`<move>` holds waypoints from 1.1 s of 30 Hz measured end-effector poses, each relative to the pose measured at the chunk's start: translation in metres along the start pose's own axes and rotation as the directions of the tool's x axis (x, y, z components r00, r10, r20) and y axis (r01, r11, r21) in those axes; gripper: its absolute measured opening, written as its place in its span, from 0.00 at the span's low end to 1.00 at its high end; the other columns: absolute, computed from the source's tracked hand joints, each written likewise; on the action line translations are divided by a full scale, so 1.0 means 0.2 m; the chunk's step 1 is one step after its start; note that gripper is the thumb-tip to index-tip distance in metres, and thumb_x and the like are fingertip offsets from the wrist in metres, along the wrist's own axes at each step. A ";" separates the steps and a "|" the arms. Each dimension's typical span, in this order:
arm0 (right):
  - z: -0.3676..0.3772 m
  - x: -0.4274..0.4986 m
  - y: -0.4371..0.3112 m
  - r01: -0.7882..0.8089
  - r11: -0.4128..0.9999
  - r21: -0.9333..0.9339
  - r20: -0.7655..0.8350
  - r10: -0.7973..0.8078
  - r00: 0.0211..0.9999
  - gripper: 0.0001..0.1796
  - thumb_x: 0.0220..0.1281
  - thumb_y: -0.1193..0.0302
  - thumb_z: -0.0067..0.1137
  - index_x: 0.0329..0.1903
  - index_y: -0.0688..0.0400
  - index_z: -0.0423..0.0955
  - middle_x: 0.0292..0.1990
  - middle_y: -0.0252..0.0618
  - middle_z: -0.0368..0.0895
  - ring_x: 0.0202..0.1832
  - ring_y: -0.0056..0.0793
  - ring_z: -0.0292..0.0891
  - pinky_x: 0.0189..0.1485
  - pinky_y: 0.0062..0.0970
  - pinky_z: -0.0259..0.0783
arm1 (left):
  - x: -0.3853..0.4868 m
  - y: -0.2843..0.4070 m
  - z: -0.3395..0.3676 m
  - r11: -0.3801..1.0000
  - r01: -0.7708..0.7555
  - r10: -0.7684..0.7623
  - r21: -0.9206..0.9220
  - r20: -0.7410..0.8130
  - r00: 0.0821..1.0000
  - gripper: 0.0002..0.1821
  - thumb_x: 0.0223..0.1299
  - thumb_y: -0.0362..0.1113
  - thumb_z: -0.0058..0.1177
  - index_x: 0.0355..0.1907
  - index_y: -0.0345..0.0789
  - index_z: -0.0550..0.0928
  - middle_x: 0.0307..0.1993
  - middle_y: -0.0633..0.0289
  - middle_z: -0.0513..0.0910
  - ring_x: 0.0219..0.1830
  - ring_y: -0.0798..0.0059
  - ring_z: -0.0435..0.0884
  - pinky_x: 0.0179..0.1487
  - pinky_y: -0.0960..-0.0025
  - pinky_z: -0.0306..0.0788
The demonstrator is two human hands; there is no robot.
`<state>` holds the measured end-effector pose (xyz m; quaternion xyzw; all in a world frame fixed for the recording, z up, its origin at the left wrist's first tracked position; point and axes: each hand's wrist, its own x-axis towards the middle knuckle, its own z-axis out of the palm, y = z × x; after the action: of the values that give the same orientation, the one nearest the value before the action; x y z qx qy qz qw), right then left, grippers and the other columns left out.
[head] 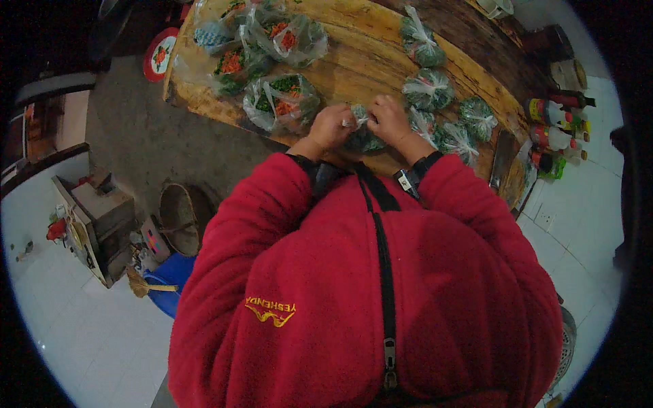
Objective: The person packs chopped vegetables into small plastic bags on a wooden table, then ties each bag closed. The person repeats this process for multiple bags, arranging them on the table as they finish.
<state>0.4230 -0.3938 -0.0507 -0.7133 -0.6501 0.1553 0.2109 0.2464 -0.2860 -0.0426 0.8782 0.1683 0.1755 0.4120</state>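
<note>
At the near edge of a wooden table (352, 76), my left hand (332, 125) and my right hand (390, 121) pinch the gathered neck of a clear plastic bag (363, 142) from either side. Green chopped contents show in it, partly hidden by my hands. To the left stand several open plastic bags; the nearest (282, 102) holds chopped greens and orange shreds. On the right, several closed bags of greens lie together, one (428, 89) just beyond my right hand and another (422, 122) beside my right wrist.
A cleaver-like dark blade (502, 158) lies at the table's right end. Bottles and jars (553, 137) stand beyond it by the tiled wall. A red-rimmed plate (160, 54) is off the table's left edge; a woven basket (179, 219) and a blue tub (171, 285) stand lower left.
</note>
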 end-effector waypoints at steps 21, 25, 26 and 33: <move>-0.18 0.14 0.06 -0.091 0.993 0.079 -0.011 0.092 0.996 0.16 0.49 0.70 0.57 0.43 0.59 0.72 0.47 0.47 0.70 0.50 0.48 0.66 0.49 0.43 0.66 | -0.31 -0.02 -0.67 0.888 0.435 -0.430 -0.150 -0.609 0.667 0.12 0.51 0.32 0.58 0.40 0.35 0.78 0.33 0.60 0.76 0.32 0.70 0.77 0.38 0.71 0.71; -0.31 0.33 0.20 -0.312 0.933 -0.180 -0.130 0.292 0.947 0.16 0.50 0.67 0.57 0.42 0.59 0.69 0.43 0.46 0.71 0.48 0.48 0.68 0.45 0.44 0.68 | -0.25 -0.16 -0.73 0.821 0.566 -0.410 0.078 -0.609 0.679 0.19 0.47 0.41 0.62 0.42 0.34 0.78 0.38 0.55 0.76 0.36 0.62 0.76 0.41 0.65 0.71; -0.32 0.37 0.21 -0.366 0.896 -0.252 -0.189 0.326 0.927 0.15 0.50 0.67 0.58 0.40 0.59 0.69 0.42 0.45 0.72 0.48 0.48 0.68 0.44 0.44 0.68 | -0.22 -0.20 -0.75 0.803 0.572 -0.382 0.168 -0.591 0.711 0.21 0.47 0.43 0.62 0.42 0.34 0.78 0.39 0.54 0.76 0.37 0.59 0.77 0.41 0.63 0.71; -0.29 0.54 -0.14 -0.164 0.983 -0.083 -0.313 0.131 0.941 0.25 0.51 0.60 0.60 0.50 0.59 0.70 0.47 0.49 0.72 0.48 0.45 0.69 0.49 0.42 0.67 | -0.15 -0.33 -0.80 0.772 0.628 -0.560 0.103 -0.359 0.747 0.17 0.54 0.45 0.53 0.38 0.33 0.80 0.35 0.51 0.78 0.40 0.54 0.77 0.42 0.58 0.69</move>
<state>0.4400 -0.2907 0.0195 -0.7857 -0.5617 0.0230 0.2581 0.1395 -0.1534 -0.0039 0.7788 0.5204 0.1497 0.3165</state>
